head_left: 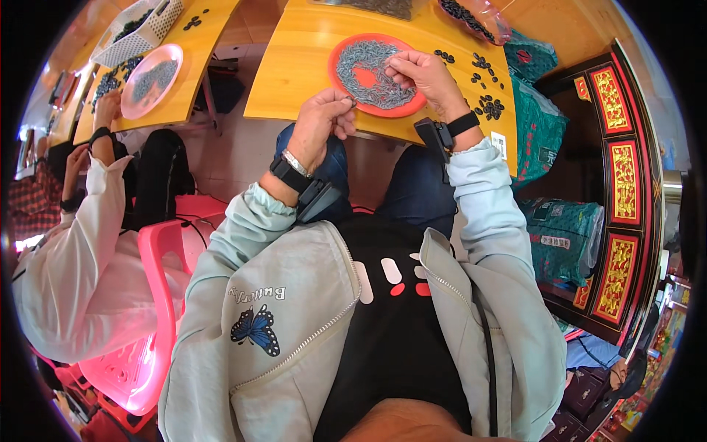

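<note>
A red-orange plate (406, 109) near the table's front edge holds a heap of small, thin grey metal pieces (361, 60) that look like screws, with its red bottom showing in the middle. My left hand (321, 124) is just left of the plate's near rim, thumb and forefinger pinched on a small dark piece (353, 102). Over the right part of the plate is my right hand (428, 76), its fingertips pressed together above the grey pieces. Whatever sits between those fingertips is too small to make out. Small black rounded parts (489, 108) lie in loose groups to the right.
At the back right is a pink bowl of black parts (479, 22). Green bags (541, 132) stand beside the table, near a carved cabinet (617, 162). On the left, a person in white sits on a pink chair (158, 254) at another table with a pink plate (127, 103) and white basket (140, 38).
</note>
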Available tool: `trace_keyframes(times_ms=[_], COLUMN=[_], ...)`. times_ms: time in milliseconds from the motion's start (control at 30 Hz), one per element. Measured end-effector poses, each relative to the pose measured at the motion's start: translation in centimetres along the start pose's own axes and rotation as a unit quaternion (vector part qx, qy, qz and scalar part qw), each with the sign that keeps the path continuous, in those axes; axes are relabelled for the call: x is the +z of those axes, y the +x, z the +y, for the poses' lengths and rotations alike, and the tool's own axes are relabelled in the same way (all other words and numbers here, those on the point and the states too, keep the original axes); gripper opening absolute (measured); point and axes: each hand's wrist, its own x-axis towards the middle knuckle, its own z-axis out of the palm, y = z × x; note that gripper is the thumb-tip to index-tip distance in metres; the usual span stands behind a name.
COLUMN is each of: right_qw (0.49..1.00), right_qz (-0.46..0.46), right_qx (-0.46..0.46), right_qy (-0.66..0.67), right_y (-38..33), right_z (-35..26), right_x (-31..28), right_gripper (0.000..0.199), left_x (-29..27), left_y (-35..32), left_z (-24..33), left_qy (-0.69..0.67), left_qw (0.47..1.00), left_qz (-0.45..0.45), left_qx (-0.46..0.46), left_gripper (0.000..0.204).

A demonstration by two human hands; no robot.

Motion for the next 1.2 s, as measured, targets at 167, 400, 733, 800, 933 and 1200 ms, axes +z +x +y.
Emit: trace_keyframes(times_ms=[167,400,733,800,933,1200], right_qw=[0.999,0.996,0.987,0.991,0.993,0.995], right_qz=[0.001,0.000,0.055,0.066,0.065,0.071], right_qx=[-0.018,-0.090,-0.136,-0.112,-0.089,-0.065], right_qy=[0.041,0.009,-0.066,-0.041,0.035,0.017], right_y=[-0.7,-0.8,0.0,0.5,0.4,-0.9], right_z=[-0.4,-0.7,0.0,0.4,0.5,-0.3], right_x=[0.3,1.1,1.1,0.1,-0.1,0.7], right_gripper=[0.021,0.017,0.015,0.016,0.018,0.022], left_x=[2.0,3.2,2.1,2.5,3.0,3.6], left_y=[1.0,5.0,7.1,6.8,6.7,7.3], left_z=[1.6,2.3,2.3,2.8,3.4,3.6], left_qy=[-0.011,0.034,-0.027,-0.029,0.028,0.174], left_qw=[1.000,0.996,0.993,0.994,0.998,0.982], left_qz=[-0.001,-0.067,-0.114,-0.103,-0.055,0.011], left_qx=[0.008,0.048,0.027,0.025,0.013,0.068], left_gripper=[0.007,0.009,0.011,0.011,0.010,0.009])
